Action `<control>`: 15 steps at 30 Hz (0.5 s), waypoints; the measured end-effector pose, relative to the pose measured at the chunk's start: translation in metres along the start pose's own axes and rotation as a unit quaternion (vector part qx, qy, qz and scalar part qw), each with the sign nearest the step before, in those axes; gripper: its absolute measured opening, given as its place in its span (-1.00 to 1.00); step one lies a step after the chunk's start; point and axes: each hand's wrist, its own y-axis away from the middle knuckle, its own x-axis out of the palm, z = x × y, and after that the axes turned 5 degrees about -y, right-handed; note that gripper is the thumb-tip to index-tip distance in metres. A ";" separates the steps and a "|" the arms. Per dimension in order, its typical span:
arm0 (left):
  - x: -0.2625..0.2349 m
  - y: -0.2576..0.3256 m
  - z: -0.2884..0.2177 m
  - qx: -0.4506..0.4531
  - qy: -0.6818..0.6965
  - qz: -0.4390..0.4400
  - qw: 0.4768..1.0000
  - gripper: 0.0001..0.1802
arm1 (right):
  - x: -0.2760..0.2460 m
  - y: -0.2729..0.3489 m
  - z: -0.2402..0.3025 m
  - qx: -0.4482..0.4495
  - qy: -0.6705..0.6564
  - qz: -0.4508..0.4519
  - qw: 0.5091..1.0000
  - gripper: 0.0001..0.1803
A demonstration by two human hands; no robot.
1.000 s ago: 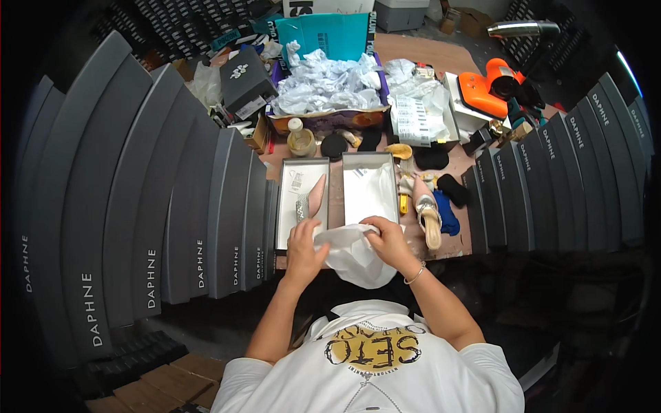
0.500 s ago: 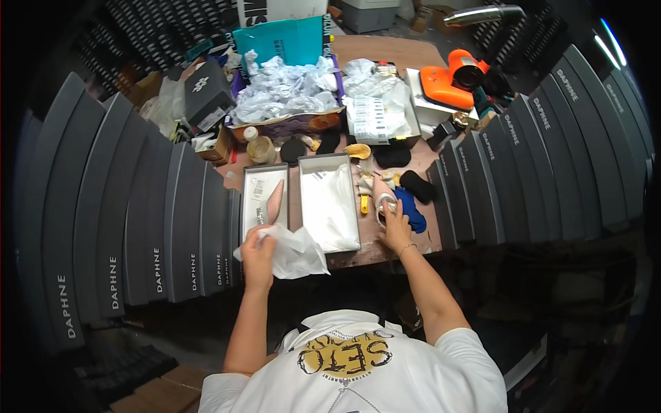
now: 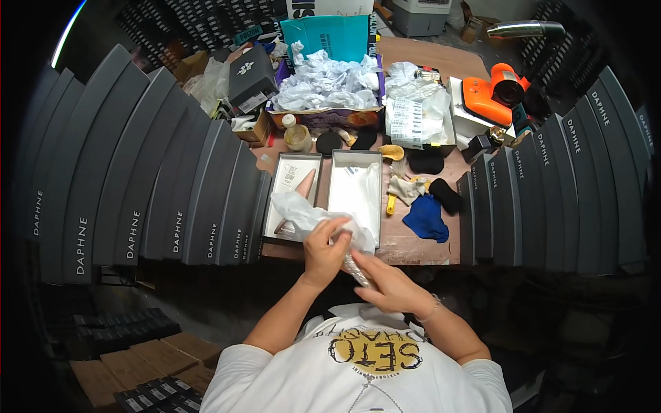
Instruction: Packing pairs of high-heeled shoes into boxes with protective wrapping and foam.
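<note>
In front of my body, above the table's near edge, my two hands meet. My left hand (image 3: 327,253) pinches a crumpled sheet of white tissue paper (image 3: 295,206), which trails over the left box. My right hand (image 3: 391,283) is wrapped round a shoe, whose silvery sparkling part (image 3: 358,271) shows between the hands; its front end is hidden by paper and fingers. Below the paper stands an open grey shoe box (image 3: 270,199) with a pink pointed shoe (image 3: 305,184) inside, partly covered. Beside it is a second open box part (image 3: 377,196), lined with white paper.
Tall rows of grey shoe boxes (image 3: 162,165) (image 3: 530,199) flank the table. A blue cloth (image 3: 425,219), black pads (image 3: 446,197) and a yellow-handled tool (image 3: 391,204) lie right. Behind are a jar (image 3: 297,135), a carton of crumpled paper (image 3: 330,82) and an orange device (image 3: 487,100).
My right hand has lifted the shoe from the table's right side and brought it to my left hand. The tissue paper has moved right and now meets the shoe. The view has shifted.
</note>
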 end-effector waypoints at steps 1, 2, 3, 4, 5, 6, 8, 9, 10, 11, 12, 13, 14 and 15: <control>-0.008 0.008 -0.009 0.029 -0.048 0.045 0.997 -0.76 | 0.013 -0.015 -0.011 -0.028 0.056 -0.033 0.998 -0.30; -0.011 0.017 -0.014 0.028 -0.007 0.066 0.997 -0.73 | 0.023 -0.034 -0.031 0.041 0.070 -0.009 0.997 -0.38; -0.014 0.019 -0.010 0.035 -0.033 0.050 0.998 -0.73 | 0.028 -0.050 -0.050 0.109 0.083 0.014 0.990 -0.46; -0.020 0.017 0.002 0.044 -0.059 0.033 0.997 -0.73 | 0.027 -0.057 -0.056 0.195 -0.143 -0.004 0.970 -0.60; -0.026 0.015 0.018 0.050 -0.083 0.017 0.995 -0.73 | 0.028 -0.053 -0.064 0.189 -0.289 -0.054 0.937 -0.62; -0.030 0.010 0.041 0.078 -0.128 -0.004 0.989 -0.74 | 0.030 -0.049 -0.065 0.211 -0.449 -0.071 0.865 -0.60; -0.031 0.006 0.050 0.028 -0.112 0.000 0.993 -0.81 | 0.026 -0.034 -0.075 0.196 -0.699 0.017 0.688 -0.46; -0.031 0.004 0.044 -0.005 -0.084 0.004 0.996 -0.83 | 0.028 -0.030 -0.075 0.183 -0.738 0.027 0.649 -0.44; -0.031 0.003 0.041 -0.017 -0.078 0.017 0.997 -0.85 | 0.029 -0.025 -0.074 0.169 -0.774 0.037 0.609 -0.42; -0.033 0.001 0.037 -0.026 -0.075 0.030 0.996 -0.86 | 0.031 -0.023 -0.073 0.152 -0.809 0.048 0.566 -0.40; -0.033 0.001 0.035 -0.034 -0.072 0.043 0.996 -0.87 | 0.031 -0.023 -0.072 0.133 -0.841 0.058 0.521 -0.38; -0.032 0.003 0.033 -0.027 -0.052 0.046 0.997 -0.88 | 0.030 -0.022 -0.072 0.130 -0.837 0.062 0.527 -0.39; -0.029 0.006 0.031 -0.018 -0.034 0.051 0.998 -0.88 | 0.030 -0.023 -0.072 0.122 -0.835 0.064 0.532 -0.39; -0.026 0.009 0.027 -0.008 -0.014 0.058 0.998 -0.87 | 0.029 -0.022 -0.072 0.113 -0.833 0.065 0.537 -0.40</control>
